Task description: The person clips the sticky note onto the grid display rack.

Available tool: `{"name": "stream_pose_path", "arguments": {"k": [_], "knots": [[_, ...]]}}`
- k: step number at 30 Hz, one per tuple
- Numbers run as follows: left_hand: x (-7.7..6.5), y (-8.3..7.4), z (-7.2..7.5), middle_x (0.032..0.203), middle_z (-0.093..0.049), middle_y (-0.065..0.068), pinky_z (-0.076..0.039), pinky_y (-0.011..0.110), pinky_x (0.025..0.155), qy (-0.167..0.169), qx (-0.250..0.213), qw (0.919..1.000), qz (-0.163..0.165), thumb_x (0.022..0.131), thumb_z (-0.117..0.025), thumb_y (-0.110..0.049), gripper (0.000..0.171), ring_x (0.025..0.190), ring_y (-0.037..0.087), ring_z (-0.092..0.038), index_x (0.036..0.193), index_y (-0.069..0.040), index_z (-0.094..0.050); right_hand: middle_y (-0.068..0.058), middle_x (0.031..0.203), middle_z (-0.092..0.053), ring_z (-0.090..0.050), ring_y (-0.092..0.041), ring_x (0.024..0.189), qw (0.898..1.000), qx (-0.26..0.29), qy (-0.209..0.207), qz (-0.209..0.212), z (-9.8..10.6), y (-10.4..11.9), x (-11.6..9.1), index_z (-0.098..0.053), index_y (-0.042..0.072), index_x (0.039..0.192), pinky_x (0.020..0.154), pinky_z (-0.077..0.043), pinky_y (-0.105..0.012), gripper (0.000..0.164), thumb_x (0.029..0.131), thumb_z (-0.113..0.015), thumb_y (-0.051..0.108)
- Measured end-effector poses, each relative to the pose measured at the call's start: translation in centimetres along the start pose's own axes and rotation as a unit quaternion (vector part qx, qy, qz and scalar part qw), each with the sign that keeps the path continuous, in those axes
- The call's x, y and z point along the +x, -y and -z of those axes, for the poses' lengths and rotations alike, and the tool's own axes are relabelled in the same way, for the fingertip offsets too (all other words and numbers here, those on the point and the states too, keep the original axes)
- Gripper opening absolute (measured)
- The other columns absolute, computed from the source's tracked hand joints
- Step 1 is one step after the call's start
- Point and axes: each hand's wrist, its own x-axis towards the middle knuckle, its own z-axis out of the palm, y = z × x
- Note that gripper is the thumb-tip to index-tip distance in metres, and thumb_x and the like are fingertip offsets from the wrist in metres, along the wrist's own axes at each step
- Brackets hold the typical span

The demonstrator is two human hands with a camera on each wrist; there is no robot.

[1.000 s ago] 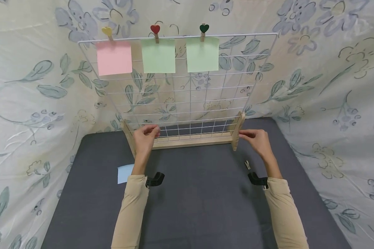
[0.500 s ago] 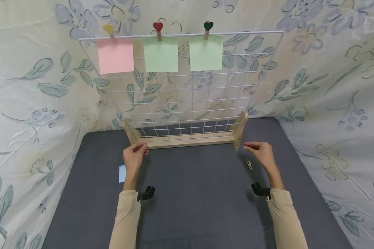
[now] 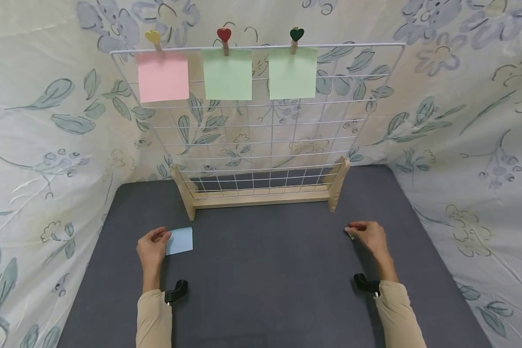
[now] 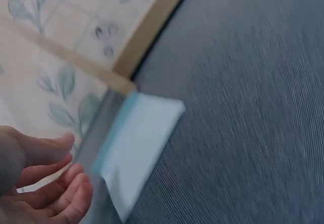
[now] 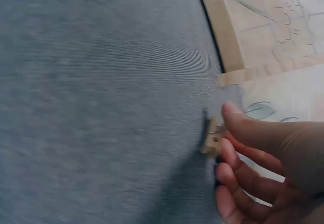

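A light blue sheet of paper [image 3: 180, 240] lies on the dark table, its one edge lifted in the left wrist view [image 4: 144, 143]. My left hand [image 3: 152, 248] is at the sheet's left edge, fingers loosely bent; the left wrist view shows a gap between fingertips and paper. On the right, a small wooden clothespin [image 5: 213, 139] lies at the fingertips of my right hand [image 3: 369, 238]. Thumb and index finger stand apart on either side of it, and no firm pinch shows. From the head view those fingers partly cover the clothespin.
Behind the hands stands a white wire grid [image 3: 269, 141] in a wooden stand [image 3: 261, 199]. Heart-topped clothespins hold a pink sheet [image 3: 163, 77] and two green sheets, one left [image 3: 228, 75] and one right [image 3: 292, 73], along its top bar. Floral cloth [image 3: 48, 203] surrounds the table.
Both hands have drawn back from the grid stand toward the front. The left has moved left to the blue sheet, uncovering it; the right has come down to the clothespin.
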Motion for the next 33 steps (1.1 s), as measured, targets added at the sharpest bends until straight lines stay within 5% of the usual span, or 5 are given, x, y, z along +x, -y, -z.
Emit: {"name": "stream_pose_path", "arguments": {"k": [7, 15, 19, 27, 33], "knots": [[0.4, 1.8, -0.2, 0.101, -0.067, 0.027, -0.038, 0.004, 0.052, 0.023, 0.016, 0.9994, 0.022, 0.088, -0.072, -0.004, 0.027, 0.070, 0.005, -0.054, 0.110, 0.011, -0.067, -0.025, 0.100, -0.071, -0.066, -0.041, 0.095, 1.000, 0.001, -0.025, 0.003, -0.1, -0.6, -0.2, -0.074, -0.006, 0.103, 0.076, -0.055, -0.050, 0.027, 0.091, -0.072, 0.018], [0.6, 2.7, -0.9, 0.085, -0.062, 0.025, -0.043, 0.046, 0.070, -0.020, 0.058, 0.9970, -0.048, 0.084, -0.075, 0.000, 0.019, 0.077, 0.036, -0.057, 0.099, 0.010, -0.069, -0.018, 0.090, -0.073, -0.067, -0.023, 0.076, 1.000, 0.007, -0.011, 0.007, -0.6, -0.4, -0.2, -0.073, -0.005, 0.105, 0.058, -0.050, -0.024, 0.031, 0.085, -0.078, 0.019], [0.3, 3.1, -0.8, 0.083, -0.061, 0.025, -0.043, 0.046, 0.067, -0.031, 0.069, 0.9953, -0.060, 0.082, -0.076, 0.002, 0.012, 0.076, 0.038, -0.057, 0.090, 0.010, -0.070, -0.015, 0.082, -0.072, -0.064, -0.015, 0.066, 1.000, 0.003, -0.012, 0.025, -1.1, 0.0, -0.1, -0.074, -0.005, 0.101, 0.055, -0.048, -0.024, 0.029, 0.083, -0.080, 0.016], [0.5, 2.7, 0.2, 0.088, -0.063, 0.019, -0.045, 0.017, 0.053, 0.097, 0.026, 0.9948, -0.018, 0.091, -0.069, -0.003, 0.014, 0.069, 0.013, -0.055, 0.097, 0.009, -0.070, -0.017, 0.085, -0.073, -0.067, -0.026, 0.074, 0.997, 0.005, -0.075, 0.006, -1.8, -0.1, -0.2, -0.076, -0.003, 0.093, 0.058, -0.051, -0.030, 0.018, 0.085, -0.077, 0.014], [0.0, 2.1, 0.9, 0.102, -0.066, 0.019, -0.063, 0.027, 0.064, 0.199, -0.104, 0.9717, 0.073, 0.097, -0.060, -0.003, 0.025, 0.074, 0.009, -0.065, 0.116, 0.014, -0.059, -0.019, 0.094, -0.073, -0.070, -0.025, 0.081, 0.994, 0.052, -0.089, -0.024, -2.0, -0.2, -0.2, -0.071, -0.003, 0.109, 0.056, -0.046, -0.014, 0.028, 0.088, -0.075, 0.015]]}}
